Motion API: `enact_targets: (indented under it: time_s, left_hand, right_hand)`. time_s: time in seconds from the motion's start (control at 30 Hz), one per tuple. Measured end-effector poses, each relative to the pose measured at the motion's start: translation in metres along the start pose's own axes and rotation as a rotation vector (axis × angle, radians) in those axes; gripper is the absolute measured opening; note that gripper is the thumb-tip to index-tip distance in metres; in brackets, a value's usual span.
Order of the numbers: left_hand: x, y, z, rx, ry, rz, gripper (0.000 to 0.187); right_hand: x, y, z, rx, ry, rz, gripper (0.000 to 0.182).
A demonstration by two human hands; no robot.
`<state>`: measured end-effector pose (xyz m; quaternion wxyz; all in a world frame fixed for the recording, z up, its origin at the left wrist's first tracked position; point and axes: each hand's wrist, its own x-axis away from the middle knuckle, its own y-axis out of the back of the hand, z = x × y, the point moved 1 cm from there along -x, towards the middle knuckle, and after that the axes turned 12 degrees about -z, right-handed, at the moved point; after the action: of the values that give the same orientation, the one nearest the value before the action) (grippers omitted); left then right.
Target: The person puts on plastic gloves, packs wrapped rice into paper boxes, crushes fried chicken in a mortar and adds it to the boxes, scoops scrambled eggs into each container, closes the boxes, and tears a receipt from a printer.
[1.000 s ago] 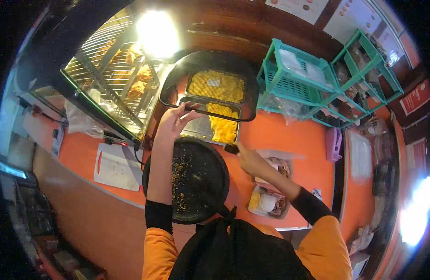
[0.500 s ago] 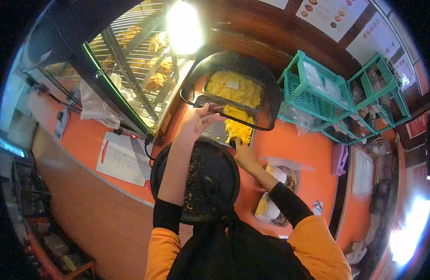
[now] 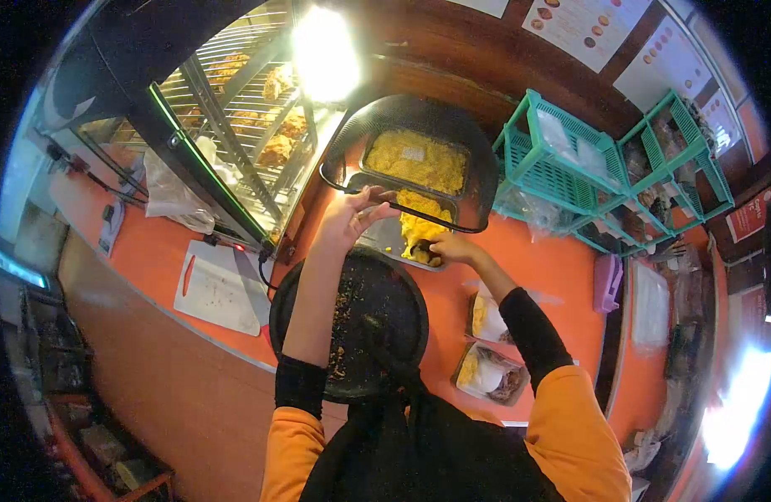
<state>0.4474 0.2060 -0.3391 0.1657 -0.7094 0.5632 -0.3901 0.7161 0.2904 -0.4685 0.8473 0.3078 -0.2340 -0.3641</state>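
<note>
My left hand (image 3: 358, 215) grips the front rim of a black mesh food cover (image 3: 479, 180) and holds it tilted up. Beneath the mesh is a metal tray (image 3: 375, 238) with bright yellow food (image 3: 414, 227) that looks like scrambled egg, mostly on its right side. My right hand (image 3: 454, 248) is closed around a dark serving spoon (image 3: 423, 248), whose head lies against the egg at the tray's near right corner. Behind, a second tray of paler yellow food (image 3: 414, 159) shows through the mesh. Two boxes with rice, yellow food and brown food (image 3: 490, 374) sit below my right forearm.
A round black tray (image 3: 385, 322) with brown crumbs is under my left forearm. On the left are a white cutting board (image 3: 222, 289) and a lit display cabinet (image 3: 210, 159) with fried food. Green plastic baskets (image 3: 561, 159) stand at right, near a purple container (image 3: 607, 284).
My right hand has moved slightly right and up, and the spoon's head has shifted through the egg at the tray's near edge. My left hand still holds the cover up.
</note>
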Motion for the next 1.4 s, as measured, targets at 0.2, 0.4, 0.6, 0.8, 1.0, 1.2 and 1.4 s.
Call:
enact_targets:
  time_s: [0.2,0.4,0.6,0.8,1.0,1.2,1.4]
  left_hand:
    - [0.001,0.001,-0.001,-0.003,-0.002,0.022,0.028]
    - [-0.023,0.027,0.014,-0.023,0.045,-0.059,0.029]
    - [-0.008,0.032,0.035,0.048,0.144,-0.164,0.034]
    - [-0.008,0.041,0.045,0.156,0.14,-0.276,0.026]
    - [-0.02,0.043,0.037,0.223,0.142,-0.197,0.029]
    - [-0.001,0.02,0.041,0.176,-0.015,-0.27,0.035]
    - [0.021,0.027,0.05,0.294,0.077,-0.062,0.027]
  right_hand:
    - [0.02,0.037,0.009,-0.448,-0.649,0.052,0.019]
    - [0.126,0.066,0.091,-0.902,-0.687,0.241,0.014]
    - [0.303,0.015,0.135,-0.969,-0.871,0.064,0.017]
    - [0.352,-0.106,0.084,0.035,-0.62,-0.68,0.045]
    - [0.352,-0.133,0.105,-0.144,-0.573,-0.975,0.056]
    - [0.25,-0.103,0.174,-0.016,-0.4,-0.825,0.054]
    - [0.088,-0.113,0.137,0.484,-0.292,-1.021,0.064]
